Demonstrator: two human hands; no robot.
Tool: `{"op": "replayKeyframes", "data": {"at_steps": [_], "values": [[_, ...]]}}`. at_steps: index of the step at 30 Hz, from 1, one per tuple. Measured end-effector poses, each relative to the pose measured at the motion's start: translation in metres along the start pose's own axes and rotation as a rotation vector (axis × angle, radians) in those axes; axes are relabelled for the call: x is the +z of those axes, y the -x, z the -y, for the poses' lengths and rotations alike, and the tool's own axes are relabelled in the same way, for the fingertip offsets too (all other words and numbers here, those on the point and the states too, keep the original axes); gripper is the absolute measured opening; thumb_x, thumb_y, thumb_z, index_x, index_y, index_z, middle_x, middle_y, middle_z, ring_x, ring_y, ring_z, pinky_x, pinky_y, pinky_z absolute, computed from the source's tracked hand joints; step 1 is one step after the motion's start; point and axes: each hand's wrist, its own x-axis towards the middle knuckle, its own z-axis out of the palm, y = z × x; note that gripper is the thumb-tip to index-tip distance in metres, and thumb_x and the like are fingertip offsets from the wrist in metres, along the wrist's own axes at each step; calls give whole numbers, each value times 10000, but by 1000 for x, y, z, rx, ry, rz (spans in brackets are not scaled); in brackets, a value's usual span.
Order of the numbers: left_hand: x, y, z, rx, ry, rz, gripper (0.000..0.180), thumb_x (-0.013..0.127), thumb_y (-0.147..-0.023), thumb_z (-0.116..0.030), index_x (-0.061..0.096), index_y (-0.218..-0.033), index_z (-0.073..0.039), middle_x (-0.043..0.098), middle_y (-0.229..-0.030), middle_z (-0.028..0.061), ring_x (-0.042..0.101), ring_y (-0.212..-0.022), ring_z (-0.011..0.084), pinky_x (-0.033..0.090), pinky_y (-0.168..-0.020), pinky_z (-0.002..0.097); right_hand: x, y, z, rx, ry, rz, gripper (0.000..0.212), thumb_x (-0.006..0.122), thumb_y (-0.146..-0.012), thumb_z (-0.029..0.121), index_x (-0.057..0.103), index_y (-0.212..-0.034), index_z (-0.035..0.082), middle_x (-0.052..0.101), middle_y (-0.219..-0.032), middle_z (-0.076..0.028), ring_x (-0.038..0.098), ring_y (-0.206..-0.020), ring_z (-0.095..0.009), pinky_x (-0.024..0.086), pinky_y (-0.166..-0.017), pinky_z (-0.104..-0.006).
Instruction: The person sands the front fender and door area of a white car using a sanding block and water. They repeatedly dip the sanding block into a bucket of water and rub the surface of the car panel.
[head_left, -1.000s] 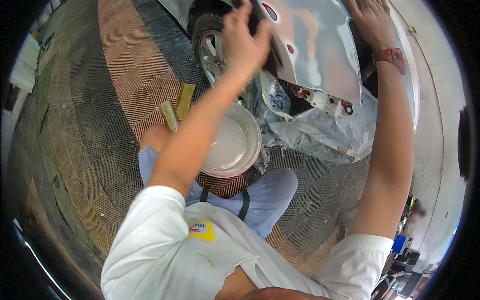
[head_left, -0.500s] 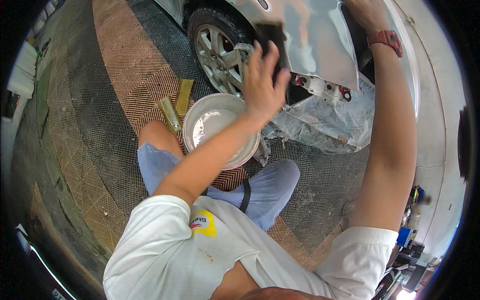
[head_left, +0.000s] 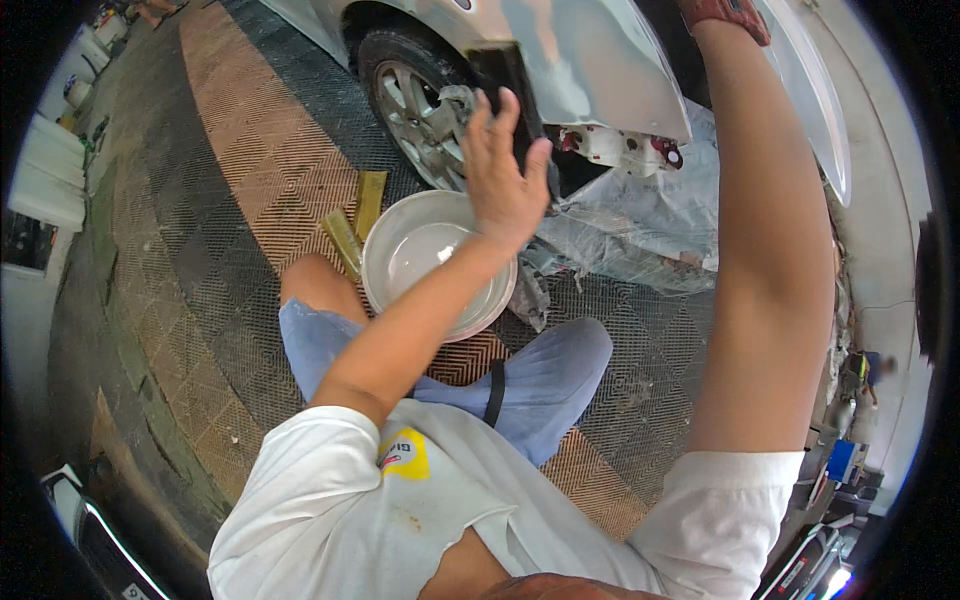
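1. The person sits cross-legged on the grated floor (head_left: 230,230) beside a silver car, working on its body panel (head_left: 590,70) near the front wheel (head_left: 415,100).
2. The left hand (head_left: 505,175) is lifted in front of the panel's lower edge, palm toward the car, its fingers (head_left: 480,115) spread and slightly curled. A dark flat block (head_left: 515,90) shows just behind the fingers; whether the hand grips it or merely covers it cannot be told.
3. The right arm (head_left: 770,250) reaches up along the panel. Only a red wrist strap (head_left: 725,10) shows at the top rim, so the right hand itself is out of view.
4. A white basin (head_left: 435,260) holding some pale liquid stands on the floor between the knees and the wheel, right under the left forearm. Two yellowish strips (head_left: 355,220) lie just beside it.
5. Clear plastic sheeting (head_left: 640,225) is bunched under the car's exposed lower fittings.
6. Judging by the dull, patchy look of the panel, the surface work seems underway but unfinished; the panel's lower part looks bare and unpolished.
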Motion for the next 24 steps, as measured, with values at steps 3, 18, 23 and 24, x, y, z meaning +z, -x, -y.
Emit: {"op": "replayKeyframes", "data": {"at_steps": [3,18,23,24], "values": [[-2,21,-12,66,-27,43,775,754,-1012,-287,384,-1670,-111,398,-1638,314,460,-1452,456,382,-1221,543,1,-9,-13,7,27,23,619,492,-1103,528,557,-1572,129,445,-1717,-79,301,-1639,-294,206,-1338,-548],[-225,66,40,-1069,281,71,754,688,-1085,-300,269,-1706,-212,589,-1325,69,601,-1155,181,550,-937,390,291,369,403,1824,-1655,843,419,637,-1083,317,667,-1351,-3,722,-1243,-189,713,-1155,-310,555,-970,-441],[-227,34,34,-890,389,230,795,717,-1064,-210,260,-1711,-137,545,-1409,182,600,-1142,172,597,-869,353,416,431,389,528,-876,1307,539,742,-987,391,707,-1408,57,632,-1553,-119,662,-1336,-273,543,-1097,-415],[-234,35,42,-888,413,248,799,722,-1058,-195,264,-1710,-133,529,-1432,191,591,-1127,173,595,-870,339,415,440,404,444,-812,1356,481,726,-1000,393,695,-1356,71,624,-1481,-104,645,-1267,-264,530,-1044,-409]]}}
